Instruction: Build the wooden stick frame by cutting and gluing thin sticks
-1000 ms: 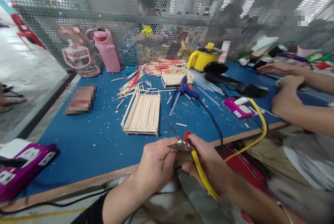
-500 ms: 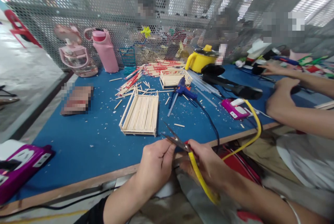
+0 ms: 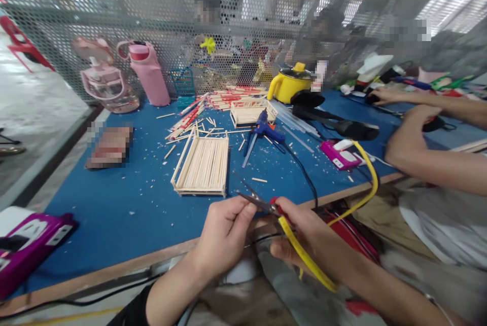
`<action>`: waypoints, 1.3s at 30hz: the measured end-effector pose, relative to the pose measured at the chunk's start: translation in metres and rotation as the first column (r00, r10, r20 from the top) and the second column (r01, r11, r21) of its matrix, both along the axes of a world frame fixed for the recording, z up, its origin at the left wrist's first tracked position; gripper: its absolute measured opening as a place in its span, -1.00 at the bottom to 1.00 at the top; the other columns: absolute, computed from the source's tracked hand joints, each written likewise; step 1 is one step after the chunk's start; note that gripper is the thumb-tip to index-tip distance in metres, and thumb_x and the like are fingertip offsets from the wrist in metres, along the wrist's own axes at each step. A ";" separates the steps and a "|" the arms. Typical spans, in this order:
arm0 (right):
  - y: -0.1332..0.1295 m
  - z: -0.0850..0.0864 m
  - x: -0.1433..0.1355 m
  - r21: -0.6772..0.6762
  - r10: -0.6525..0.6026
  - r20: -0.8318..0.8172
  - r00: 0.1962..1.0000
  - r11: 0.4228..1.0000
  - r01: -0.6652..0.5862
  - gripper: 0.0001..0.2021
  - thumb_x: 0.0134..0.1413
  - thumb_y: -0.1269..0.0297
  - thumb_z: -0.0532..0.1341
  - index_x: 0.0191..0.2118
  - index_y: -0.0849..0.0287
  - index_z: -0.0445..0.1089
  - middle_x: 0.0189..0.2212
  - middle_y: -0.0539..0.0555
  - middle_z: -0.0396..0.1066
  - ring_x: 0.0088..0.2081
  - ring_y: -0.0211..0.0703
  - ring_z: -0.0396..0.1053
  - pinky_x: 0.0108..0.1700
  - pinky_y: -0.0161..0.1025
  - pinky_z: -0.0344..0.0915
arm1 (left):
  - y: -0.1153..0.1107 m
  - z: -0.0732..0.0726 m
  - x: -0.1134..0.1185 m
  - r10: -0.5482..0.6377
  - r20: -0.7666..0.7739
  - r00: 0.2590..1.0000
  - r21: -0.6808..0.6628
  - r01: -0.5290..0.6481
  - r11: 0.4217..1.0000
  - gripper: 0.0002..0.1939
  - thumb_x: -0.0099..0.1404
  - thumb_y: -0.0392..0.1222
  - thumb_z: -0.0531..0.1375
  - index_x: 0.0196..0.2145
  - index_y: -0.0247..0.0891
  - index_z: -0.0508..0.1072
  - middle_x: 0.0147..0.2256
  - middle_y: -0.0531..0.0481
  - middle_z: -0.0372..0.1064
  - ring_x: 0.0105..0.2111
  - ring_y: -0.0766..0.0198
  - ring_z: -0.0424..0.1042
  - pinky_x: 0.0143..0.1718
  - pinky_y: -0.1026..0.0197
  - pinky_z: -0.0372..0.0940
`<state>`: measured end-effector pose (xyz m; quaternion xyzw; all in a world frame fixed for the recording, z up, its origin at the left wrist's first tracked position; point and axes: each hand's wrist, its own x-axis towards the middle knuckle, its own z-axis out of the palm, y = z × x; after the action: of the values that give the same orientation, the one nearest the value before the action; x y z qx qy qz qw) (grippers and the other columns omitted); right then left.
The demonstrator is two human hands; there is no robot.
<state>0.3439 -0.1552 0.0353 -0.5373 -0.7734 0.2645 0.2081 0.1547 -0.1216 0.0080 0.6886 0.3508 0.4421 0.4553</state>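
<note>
My right hand [image 3: 308, 227] is closed round a pair of scissors with yellow-wrapped handles [image 3: 299, 250]. The scissor blades stand apart and point up and left over the front edge of the table. Beside the blades, my left hand [image 3: 222, 229] has its thumb and forefinger pinched together, touching or almost touching the lower blade. Whatever those fingertips hold is hidden. Just beyond lies a tray-like frame of thin wooden sticks [image 3: 203, 166], with low posts and a rail. A blue glue gun [image 3: 264, 128] rests to its right, in front of a smaller stick frame [image 3: 247, 115].
Loose sticks with red wrappers [image 3: 232, 98] lie at the back, near a yellow pot [image 3: 291, 85]. Pink bottles [image 3: 150, 75] stand at the left. Purple power strips [image 3: 338, 155] and cords flank the work area. A co-worker's arms [image 3: 426, 138] reach in from the right.
The view has shifted slightly. The lower fingers of my right hand have moved away from my left hand, and the scissor handles have swung a little right. My left hand keeps its pinch.
</note>
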 end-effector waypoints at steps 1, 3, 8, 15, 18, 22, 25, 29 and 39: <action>0.001 0.002 -0.002 -0.005 0.000 0.025 1.000 1.000 0.000 -0.62 -0.01 -0.09 0.25 -0.30 0.13 0.23 -0.44 0.00 0.37 -0.44 -0.20 0.31 -0.42 -0.28 0.24 | 0.000 0.000 -0.001 -0.013 0.011 1.000 0.001 0.013 1.000 -0.73 0.38 -0.21 0.05 -0.27 -0.28 0.55 -0.39 0.00 0.50 -0.39 0.32 0.44 -0.32 0.34 0.29; 0.002 0.006 -0.005 0.012 -0.007 0.061 0.998 1.000 0.006 -0.58 -0.05 -0.08 0.28 -0.30 0.15 0.20 -0.39 0.06 0.35 -0.38 -0.14 0.31 -0.36 -0.23 0.25 | 0.000 0.001 -0.003 -0.032 0.023 0.999 0.001 0.032 0.999 -0.73 0.38 -0.21 0.04 -0.23 -0.26 0.55 -0.32 -0.04 0.52 -0.34 0.28 0.45 -0.25 0.29 0.31; 0.006 0.011 -0.008 0.094 0.021 0.119 0.993 0.995 -0.033 -0.52 -0.17 -0.05 0.34 -0.27 0.17 0.18 -0.34 0.10 0.28 -0.34 -0.08 0.26 -0.30 -0.15 0.24 | -0.002 -0.001 -0.007 -0.043 0.011 0.999 0.032 0.042 0.999 -0.75 0.37 -0.26 0.03 -0.24 -0.27 0.52 -0.40 -0.02 0.49 -0.42 0.32 0.42 -0.37 0.33 0.28; 0.010 0.013 -0.004 0.120 0.082 0.125 0.989 0.988 -0.097 -0.46 -0.20 -0.03 0.37 -0.20 0.17 0.17 -0.24 0.17 0.30 -0.23 0.02 0.28 -0.19 -0.06 0.25 | -0.005 -0.002 -0.006 -0.016 0.050 0.999 0.074 0.012 0.997 -0.80 0.31 -0.36 0.03 -0.34 -0.29 0.45 -0.43 -0.01 0.45 -0.43 0.33 0.39 -0.38 0.35 0.26; 0.011 0.014 -0.005 0.128 0.076 0.127 0.989 0.987 -0.093 -0.43 -0.23 -0.07 0.38 -0.19 0.17 0.18 -0.21 0.21 0.31 -0.20 0.06 0.28 -0.18 -0.04 0.25 | -0.004 0.000 -0.006 0.018 0.074 0.997 0.119 -0.027 0.993 -0.80 0.26 -0.43 0.04 -0.37 -0.27 0.43 -0.47 0.04 0.41 -0.45 0.35 0.38 -0.40 0.38 0.24; 0.011 0.016 -0.006 0.126 0.073 0.127 0.989 0.988 -0.089 -0.43 -0.23 -0.06 0.38 -0.18 0.17 0.19 -0.23 0.18 0.30 -0.22 0.03 0.27 -0.18 -0.05 0.25 | -0.003 0.000 -0.007 -0.035 0.038 0.999 0.121 0.031 0.992 -0.78 0.27 -0.43 0.02 -0.39 -0.27 0.43 -0.48 0.04 0.41 -0.48 0.36 0.36 -0.43 0.38 0.23; 0.012 0.017 -0.007 0.128 0.073 0.146 0.987 0.988 -0.092 -0.44 -0.23 -0.09 0.37 -0.21 0.18 0.21 -0.29 0.14 0.28 -0.28 -0.02 0.26 -0.23 -0.07 0.25 | -0.003 -0.002 -0.008 -0.073 -0.012 0.997 0.101 0.073 0.992 -0.76 0.29 -0.41 0.00 -0.41 -0.28 0.43 -0.49 0.01 0.42 -0.49 0.35 0.35 -0.45 0.36 0.23; 0.013 0.018 -0.006 0.122 0.084 0.160 0.983 0.987 -0.105 -0.43 -0.24 -0.12 0.36 -0.21 0.19 0.22 -0.28 0.16 0.29 -0.28 -0.01 0.25 -0.23 -0.07 0.24 | -0.006 -0.005 -0.005 0.009 0.002 1.000 0.137 -0.010 0.990 -0.75 0.28 -0.41 0.00 -0.46 -0.28 0.41 -0.53 0.01 0.39 -0.52 0.34 0.33 -0.47 0.35 0.21; 0.013 0.021 -0.009 0.095 0.060 0.167 0.984 0.993 -0.077 -0.40 -0.26 -0.15 0.36 -0.20 0.18 0.21 -0.27 0.15 0.27 -0.29 -0.02 0.23 -0.25 -0.08 0.22 | -0.007 -0.001 -0.005 0.035 0.017 0.999 0.174 -0.038 0.984 -0.76 0.23 -0.48 0.02 -0.46 -0.28 0.40 -0.55 0.06 0.37 -0.55 0.39 0.31 -0.50 0.40 0.20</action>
<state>0.3349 -0.1422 0.0568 -0.5191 -0.8182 0.1869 0.1616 0.1502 -0.1282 0.0070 0.7161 0.3202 0.4842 0.3876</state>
